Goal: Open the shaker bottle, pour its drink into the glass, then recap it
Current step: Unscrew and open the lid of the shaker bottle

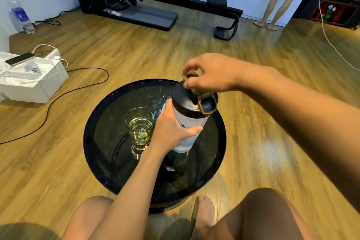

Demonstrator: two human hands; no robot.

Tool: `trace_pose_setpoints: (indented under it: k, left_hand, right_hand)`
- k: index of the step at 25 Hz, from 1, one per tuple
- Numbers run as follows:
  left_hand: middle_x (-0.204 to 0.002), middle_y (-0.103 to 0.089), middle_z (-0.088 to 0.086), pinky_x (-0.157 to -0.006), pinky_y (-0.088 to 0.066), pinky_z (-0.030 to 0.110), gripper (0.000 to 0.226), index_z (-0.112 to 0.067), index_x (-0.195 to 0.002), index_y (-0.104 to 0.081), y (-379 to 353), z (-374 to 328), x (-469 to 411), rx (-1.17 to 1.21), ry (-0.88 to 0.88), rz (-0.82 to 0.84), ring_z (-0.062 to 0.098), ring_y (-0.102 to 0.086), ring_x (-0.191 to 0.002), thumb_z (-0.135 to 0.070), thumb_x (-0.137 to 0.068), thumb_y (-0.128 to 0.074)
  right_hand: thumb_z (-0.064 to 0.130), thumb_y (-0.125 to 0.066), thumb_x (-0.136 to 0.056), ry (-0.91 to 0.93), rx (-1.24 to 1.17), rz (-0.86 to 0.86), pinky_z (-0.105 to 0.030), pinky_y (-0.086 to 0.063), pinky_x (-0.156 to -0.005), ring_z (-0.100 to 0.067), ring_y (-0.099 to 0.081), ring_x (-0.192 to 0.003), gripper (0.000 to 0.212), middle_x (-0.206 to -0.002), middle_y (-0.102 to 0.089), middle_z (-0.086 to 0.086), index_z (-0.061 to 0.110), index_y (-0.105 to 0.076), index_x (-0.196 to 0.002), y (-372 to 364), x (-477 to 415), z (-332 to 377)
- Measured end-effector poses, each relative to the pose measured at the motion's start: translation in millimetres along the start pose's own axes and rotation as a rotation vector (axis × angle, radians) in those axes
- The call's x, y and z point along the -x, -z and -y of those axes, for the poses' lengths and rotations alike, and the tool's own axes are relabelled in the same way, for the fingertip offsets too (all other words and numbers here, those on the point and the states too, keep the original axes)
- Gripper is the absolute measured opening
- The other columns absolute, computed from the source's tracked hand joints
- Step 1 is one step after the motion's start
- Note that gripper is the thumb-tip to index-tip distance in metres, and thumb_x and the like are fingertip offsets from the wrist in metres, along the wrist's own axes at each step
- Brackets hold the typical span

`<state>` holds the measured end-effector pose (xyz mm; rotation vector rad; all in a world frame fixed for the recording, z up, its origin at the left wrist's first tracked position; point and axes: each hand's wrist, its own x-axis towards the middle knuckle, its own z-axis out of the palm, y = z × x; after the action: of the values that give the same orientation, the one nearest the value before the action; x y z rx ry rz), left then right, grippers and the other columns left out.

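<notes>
Black round counter [101, 161] stands on the wood floor, just beyond the person's knees. Left hand [171, 128] has its grip wrapped around the clear body of the shaker bottle [190, 121], which stands upright on the counter, right of centre. Just left of it, the glass [139, 126] holds pale drink. Right hand [208, 75] pinches the gold flip cap [194, 84] on the bottle's black lid [183, 99]. Farther left, a white box [35, 84] sits on the floor.

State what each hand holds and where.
Left hand wraps the translucent white shaker bottle's body. Right hand pinches the olive flip cap on its black lid.
</notes>
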<state>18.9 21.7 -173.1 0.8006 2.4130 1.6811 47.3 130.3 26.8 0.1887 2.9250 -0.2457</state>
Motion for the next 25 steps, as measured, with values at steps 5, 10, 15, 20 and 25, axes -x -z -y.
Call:
trace_pose_setpoints:
  k: [5, 10, 15, 20, 25]
  left_hand:
    - [-0.122, -0.059, 0.001, -0.092, -0.049, 0.032, 0.093, -0.014, -0.130, -0.041, 0, 0, 0, 0.009, 0.003, -0.015, 0.018, -0.056, -0.112, -0.037, -0.055, -0.092]
    - [-0.123, -0.059, -0.001, -0.092, -0.047, 0.027, 0.093, -0.018, -0.131, -0.041, 2, 2, 0, -0.002, 0.006, -0.023, 0.015, -0.056, -0.113, -0.038, -0.055, -0.091]
    - [-0.128, -0.059, 0.004, -0.097, -0.048, 0.039, 0.101, -0.011, -0.136, -0.039, 2, 0, 2, -0.016, 0.029, -0.020, 0.022, -0.056, -0.118, -0.038, -0.054, -0.092]
    - [-0.129, -0.057, 0.003, -0.098, -0.049, 0.040, 0.101, -0.013, -0.137, -0.038, 5, -2, 3, -0.026, 0.041, -0.029, 0.021, -0.054, -0.120, -0.040, -0.056, -0.092]
    - [-0.126, -0.058, 0.002, -0.096, -0.047, 0.033, 0.099, -0.011, -0.134, -0.041, 5, -4, 7, -0.030, 0.031, -0.064, 0.019, -0.055, -0.117, -0.037, -0.055, -0.092]
  right_hand:
    - [0.033, -0.063, -0.087, -0.017, 0.164, -0.023, -0.034, -0.045, -0.078, -0.030, -0.058, -0.096, 0.022, -0.104, -0.063, -0.007, 0.016, -0.061, -0.100, -12, -3, 3]
    - [0.047, -0.057, -0.089, -0.006, 0.051, -0.061, -0.034, -0.043, -0.086, -0.030, -0.057, -0.109, 0.037, -0.121, -0.064, -0.008, 0.019, -0.066, -0.111, -5, -3, 3]
    - [0.043, -0.063, -0.085, 0.002, 0.148, 0.018, -0.033, -0.047, -0.077, -0.030, -0.060, -0.096, 0.037, -0.098, -0.062, -0.007, 0.007, -0.064, -0.094, -19, -8, 4]
    - [0.062, -0.050, -0.087, -0.169, 0.193, -0.116, -0.038, -0.046, -0.073, -0.035, -0.059, -0.110, 0.062, -0.107, -0.061, -0.006, 0.010, -0.060, -0.118, -15, -7, 7]
    - [0.050, -0.058, -0.084, -0.158, 0.137, -0.100, -0.035, -0.036, -0.068, -0.032, -0.053, -0.086, 0.038, -0.094, -0.057, -0.011, 0.014, -0.050, -0.075, -25, -13, 7]
